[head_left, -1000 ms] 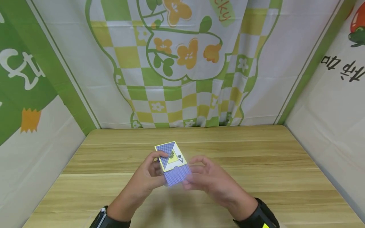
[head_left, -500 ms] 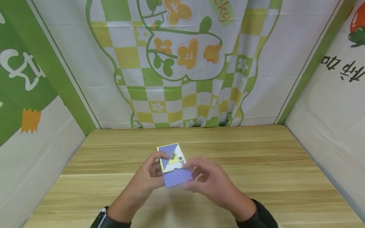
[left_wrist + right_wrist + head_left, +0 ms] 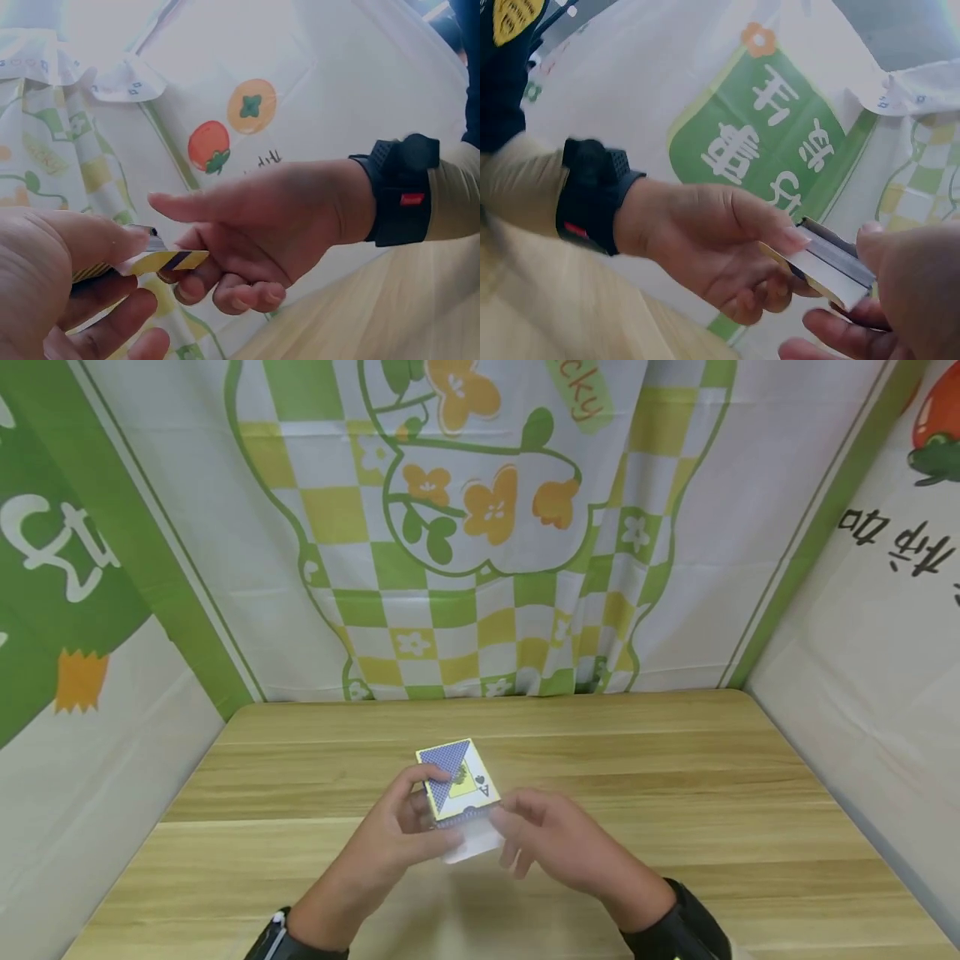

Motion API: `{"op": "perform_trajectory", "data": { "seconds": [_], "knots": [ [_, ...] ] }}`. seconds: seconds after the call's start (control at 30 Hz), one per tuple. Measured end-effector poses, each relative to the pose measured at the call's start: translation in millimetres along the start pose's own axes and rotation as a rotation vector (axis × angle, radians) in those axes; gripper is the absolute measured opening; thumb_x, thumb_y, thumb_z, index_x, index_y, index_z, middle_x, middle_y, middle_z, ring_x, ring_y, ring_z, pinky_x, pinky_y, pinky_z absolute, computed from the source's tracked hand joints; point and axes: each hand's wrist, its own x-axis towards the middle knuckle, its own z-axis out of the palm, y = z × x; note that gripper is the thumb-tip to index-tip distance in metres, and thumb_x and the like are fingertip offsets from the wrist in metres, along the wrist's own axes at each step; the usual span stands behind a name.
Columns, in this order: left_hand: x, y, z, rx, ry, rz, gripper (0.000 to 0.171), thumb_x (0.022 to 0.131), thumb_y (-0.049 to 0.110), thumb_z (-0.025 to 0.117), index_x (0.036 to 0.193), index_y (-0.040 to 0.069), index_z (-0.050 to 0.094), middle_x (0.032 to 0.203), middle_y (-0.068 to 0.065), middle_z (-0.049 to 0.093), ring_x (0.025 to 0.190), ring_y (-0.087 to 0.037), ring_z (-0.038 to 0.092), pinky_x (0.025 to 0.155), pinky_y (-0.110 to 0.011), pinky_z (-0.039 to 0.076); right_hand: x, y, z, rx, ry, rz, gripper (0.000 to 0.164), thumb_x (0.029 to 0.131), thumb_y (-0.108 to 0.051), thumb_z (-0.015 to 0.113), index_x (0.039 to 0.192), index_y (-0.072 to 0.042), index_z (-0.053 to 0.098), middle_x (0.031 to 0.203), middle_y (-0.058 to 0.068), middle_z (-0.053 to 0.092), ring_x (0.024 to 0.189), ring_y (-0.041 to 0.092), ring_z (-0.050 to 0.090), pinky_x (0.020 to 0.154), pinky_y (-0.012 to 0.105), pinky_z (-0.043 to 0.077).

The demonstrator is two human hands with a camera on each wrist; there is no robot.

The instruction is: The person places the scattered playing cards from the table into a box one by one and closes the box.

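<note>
A playing-card box [image 3: 467,781] with an ace of spades on its blue-patterned front is held tilted over the table. My left hand [image 3: 382,831] grips its left side, thumb at the near end and a finger across the front. At that near end a white flap [image 3: 476,839] sticks out. The right wrist view shows the box's open end [image 3: 832,262], with a white inner face and grey layers inside. My right hand [image 3: 555,839] is at the box's near right corner. Its thumb stands apart above the yellow-edged flap [image 3: 187,260] in the left wrist view, fingers beneath.
The wooden table [image 3: 675,760] spreads under both hands. A green-and-white checked cloth [image 3: 487,635] hangs at its back edge. Printed white cloth walls [image 3: 862,693] stand along the left and right sides.
The blue-patterned panel at the box's near end has given way to the white flap. My right hand has shifted slightly down along the corner; my left hand keeps its grip.
</note>
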Motion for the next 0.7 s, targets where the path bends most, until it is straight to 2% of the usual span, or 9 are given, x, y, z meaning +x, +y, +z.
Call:
{"op": "perform_trajectory", "data": {
  "seconds": [0.07,0.23,0.37,0.47,0.57,0.63,0.7],
  "knots": [
    [0.3,-0.9,0.6,0.025,-0.007,-0.015,0.06,0.086,-0.001,0.074,0.132,0.019,0.041,0.117,-0.007,0.065,0.099,-0.02,0.065,0.081,-0.034,0.057,2.1,3.1,-0.3,0.06,-0.031,0.023,0.038,0.105,-0.034,0.053,0.114,0.0,0.064,0.089,0.012,0.069,0.076,0.025,0.067,0.066,0.038,0.059],
    [0.9,-3.3,0.6,0.121,-0.111,-0.072,0.075,0.088,0.006,0.075,0.146,0.019,0.029,0.119,-0.014,0.062,0.1,-0.027,0.063,0.082,-0.038,0.055,7.6,12.0,-4.2,0.284,-0.01,0.101,0.048,0.106,-0.038,0.05,0.123,0.007,0.058,0.1,0.01,0.067,0.086,0.027,0.067,0.071,0.04,0.059],
    [-0.4,-6.3,2.5,0.273,-0.178,-0.092,0.076,0.09,0.016,0.076,0.149,0.022,0.028,0.127,-0.018,0.056,0.099,-0.031,0.066,0.079,-0.037,0.057,11.1,17.5,-7.6,0.355,0.009,0.17,0.053,0.104,-0.043,0.053,0.124,0.006,0.059,0.097,0.008,0.067,0.085,0.024,0.067,0.072,0.039,0.059],
    [-2.0,-7.8,4.3,0.394,-0.218,-0.069,0.072,0.092,0.022,0.075,0.149,0.024,0.032,0.137,-0.017,0.052,0.108,-0.029,0.065,0.082,-0.035,0.057,14.2,21.0,-9.8,0.332,0.025,0.199,0.048,0.101,-0.038,0.059,0.122,0.005,0.059,0.095,0.007,0.068,0.083,0.02,0.067,0.072,0.038,0.059],
    [-3.3,-5.9,4.8,0.441,-0.238,-0.08,0.063,0.095,0.027,0.072,0.149,0.025,0.038,0.144,-0.016,0.052,0.11,-0.023,0.067,0.086,-0.032,0.056,17.1,22.3,-13.9,0.246,0.095,0.193,0.041,0.095,-0.027,0.067,0.119,0.005,0.057,0.095,0.009,0.07,0.082,0.019,0.067,0.071,0.036,0.058],
    [-3.2,-3.3,4.5,0.434,-0.199,-0.099,0.054,0.097,0.027,0.069,0.146,0.021,0.045,0.137,-0.017,0.059,0.104,-0.022,0.07,0.083,-0.032,0.057,17.9,20.9,-17.1,0.147,0.166,0.171,0.039,0.091,-0.02,0.071,0.118,0.003,0.055,0.096,0.011,0.07,0.081,0.019,0.067,0.069,0.035,0.056],
    [-2.5,-1.1,4.3,0.45,-0.108,-0.097,0.044,0.098,0.026,0.068,0.138,0.017,0.054,0.126,-0.014,0.065,0.099,-0.022,0.07,0.081,-0.034,0.057,17.9,18.0,-19.2,0.055,0.224,0.156,0.042,0.087,-0.016,0.075,0.119,0.0,0.053,0.097,0.014,0.07,0.081,0.021,0.068,0.067,0.034,0.055]
  ]
}}
